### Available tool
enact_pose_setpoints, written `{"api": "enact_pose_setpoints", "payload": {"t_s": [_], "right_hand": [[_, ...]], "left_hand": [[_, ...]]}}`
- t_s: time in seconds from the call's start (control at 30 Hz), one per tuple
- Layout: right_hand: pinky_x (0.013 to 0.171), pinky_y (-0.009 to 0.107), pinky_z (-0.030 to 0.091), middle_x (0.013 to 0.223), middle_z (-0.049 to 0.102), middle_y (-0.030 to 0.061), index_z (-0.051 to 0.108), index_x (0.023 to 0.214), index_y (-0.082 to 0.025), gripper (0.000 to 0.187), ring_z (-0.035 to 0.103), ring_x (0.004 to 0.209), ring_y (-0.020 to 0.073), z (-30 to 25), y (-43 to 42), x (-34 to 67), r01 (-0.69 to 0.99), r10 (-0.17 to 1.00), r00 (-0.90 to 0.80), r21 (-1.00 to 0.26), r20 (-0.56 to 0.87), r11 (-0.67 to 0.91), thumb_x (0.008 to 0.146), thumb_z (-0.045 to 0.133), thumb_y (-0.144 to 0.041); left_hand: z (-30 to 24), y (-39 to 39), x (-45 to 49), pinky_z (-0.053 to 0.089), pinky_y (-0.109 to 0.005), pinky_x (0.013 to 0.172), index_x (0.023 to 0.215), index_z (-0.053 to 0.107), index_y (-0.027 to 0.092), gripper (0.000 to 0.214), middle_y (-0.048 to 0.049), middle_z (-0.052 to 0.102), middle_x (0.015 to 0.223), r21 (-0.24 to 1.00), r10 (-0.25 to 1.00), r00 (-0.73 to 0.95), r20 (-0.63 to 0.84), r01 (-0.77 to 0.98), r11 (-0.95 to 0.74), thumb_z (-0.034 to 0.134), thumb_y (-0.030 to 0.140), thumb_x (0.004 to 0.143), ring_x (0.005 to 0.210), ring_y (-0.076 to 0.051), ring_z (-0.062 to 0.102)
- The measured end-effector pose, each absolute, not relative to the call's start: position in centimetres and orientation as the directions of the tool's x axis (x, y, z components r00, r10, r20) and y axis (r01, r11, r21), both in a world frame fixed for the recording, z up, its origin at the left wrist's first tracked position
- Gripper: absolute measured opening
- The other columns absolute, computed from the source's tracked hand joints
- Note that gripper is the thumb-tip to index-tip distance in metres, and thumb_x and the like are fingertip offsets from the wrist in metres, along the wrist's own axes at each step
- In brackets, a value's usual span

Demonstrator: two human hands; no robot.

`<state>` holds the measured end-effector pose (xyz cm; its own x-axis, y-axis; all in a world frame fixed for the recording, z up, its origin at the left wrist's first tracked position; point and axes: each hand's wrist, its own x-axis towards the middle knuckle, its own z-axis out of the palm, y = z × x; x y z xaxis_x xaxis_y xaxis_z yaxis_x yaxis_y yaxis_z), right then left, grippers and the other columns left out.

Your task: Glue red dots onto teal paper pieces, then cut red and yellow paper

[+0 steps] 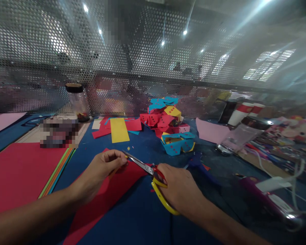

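My right hand (177,182) is wrapped round the handles of a pair of scissors (140,164) with yellow and red grips. Its blades look nearly closed and point up and left to the fingertips of my left hand (105,166). Those fingers are pinched on a small yellow-orange piece of paper (114,173), mostly hidden by the hand. Below both hands a red sheet of paper (104,200) lies on the blue table (140,221). Ahead, a folded blue and yellow paper shape (175,146) with red dots stands beyond the scissors.
A pile of folded paper shapes (162,119) stands at the back, beside a yellow paper rectangle (119,130). Left are a stack of coloured sheets (28,166) and a jar (78,102). Right are a blue tool (202,168), a tipped jar (241,132) and a purple glue gun (267,197).
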<state>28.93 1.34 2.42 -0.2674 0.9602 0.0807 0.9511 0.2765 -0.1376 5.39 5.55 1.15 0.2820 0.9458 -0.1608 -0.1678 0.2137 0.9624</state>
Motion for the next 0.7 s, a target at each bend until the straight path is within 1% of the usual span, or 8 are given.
{"api": "enact_pose_setpoints", "payload": {"t_s": [0.1, 0.17, 0.3, 0.4, 0.5, 0.7], "right_hand": [[0.051, 0.027, 0.023, 0.067, 0.063, -0.0008, 0.053, 0.073, -0.020, 0.017, 0.055, 0.057, 0.0135, 2.40, 1.33, 29.04, 0.951, 0.963, -0.260, -0.151, 0.069, 0.268, 0.083, 0.066, -0.025], [0.052, 0.027, 0.023, 0.067, 0.062, -0.0010, 0.052, 0.074, -0.021, 0.017, 0.055, 0.057, 0.0136, 2.24, 1.28, 29.16, 0.946, 0.960, -0.267, -0.168, 0.086, 0.278, 0.083, 0.066, -0.026], [0.054, 0.027, 0.025, 0.072, 0.063, 0.0001, 0.052, 0.082, -0.021, 0.012, 0.057, 0.060, 0.0149, 1.97, 1.14, 29.25, 0.930, 0.945, -0.294, -0.186, 0.139, 0.317, 0.089, 0.059, -0.028], [0.056, 0.027, 0.025, 0.079, 0.064, 0.0018, 0.052, 0.086, -0.020, 0.011, 0.058, 0.064, 0.0158, 2.08, 1.12, 29.10, 0.934, 0.946, -0.301, -0.164, 0.123, 0.318, 0.092, 0.057, -0.028], [0.057, 0.028, 0.025, 0.083, 0.064, 0.0026, 0.052, 0.088, -0.020, 0.012, 0.058, 0.066, 0.0163, 2.17, 1.19, 28.95, 0.939, 0.948, -0.305, -0.138, 0.095, 0.316, 0.092, 0.057, -0.030], [0.056, 0.029, 0.023, 0.079, 0.062, 0.0006, 0.050, 0.085, -0.020, 0.016, 0.058, 0.065, 0.0165, 1.80, 1.17, 28.96, 0.944, 0.949, -0.296, -0.118, 0.108, 0.308, 0.090, 0.061, -0.031]], "left_hand": [[1.33, 5.49, 5.45, 0.042, -0.026, 0.067, 0.075, 0.070, 0.017, 0.024, -0.0006, 0.064, 0.069, 0.961, 0.947, 0.279, -0.157, -0.176, 0.212, 0.083, 0.038, 0.072, 0.066, -0.013, 0.054], [1.52, 5.44, 5.50, 0.043, -0.027, 0.067, 0.075, 0.071, 0.017, 0.025, -0.0006, 0.064, 0.068, 0.963, 0.949, 0.271, -0.162, -0.168, 0.213, 0.083, 0.038, 0.072, 0.065, -0.013, 0.054], [1.69, 5.40, 5.48, 0.044, -0.027, 0.069, 0.074, 0.071, 0.018, 0.026, -0.0001, 0.064, 0.069, 0.958, 0.949, 0.259, -0.180, -0.171, 0.229, 0.084, 0.040, 0.071, 0.065, -0.013, 0.055], [1.48, 5.43, 5.36, 0.045, -0.027, 0.071, 0.075, 0.071, 0.018, 0.027, -0.0007, 0.065, 0.074, 0.956, 0.951, 0.252, -0.179, -0.186, 0.229, 0.085, 0.040, 0.070, 0.070, -0.013, 0.057], [1.24, 5.48, 5.22, 0.045, -0.028, 0.071, 0.078, 0.072, 0.018, 0.028, -0.0013, 0.066, 0.076, 0.959, 0.956, 0.242, -0.167, -0.184, 0.214, 0.085, 0.042, 0.071, 0.069, -0.014, 0.056], [0.85, 5.59, 5.10, 0.045, -0.029, 0.074, 0.084, 0.075, 0.019, 0.023, -0.0025, 0.068, 0.080, 0.961, 0.956, 0.248, -0.156, -0.184, 0.205, 0.082, 0.038, 0.075, 0.074, -0.015, 0.059]]}}
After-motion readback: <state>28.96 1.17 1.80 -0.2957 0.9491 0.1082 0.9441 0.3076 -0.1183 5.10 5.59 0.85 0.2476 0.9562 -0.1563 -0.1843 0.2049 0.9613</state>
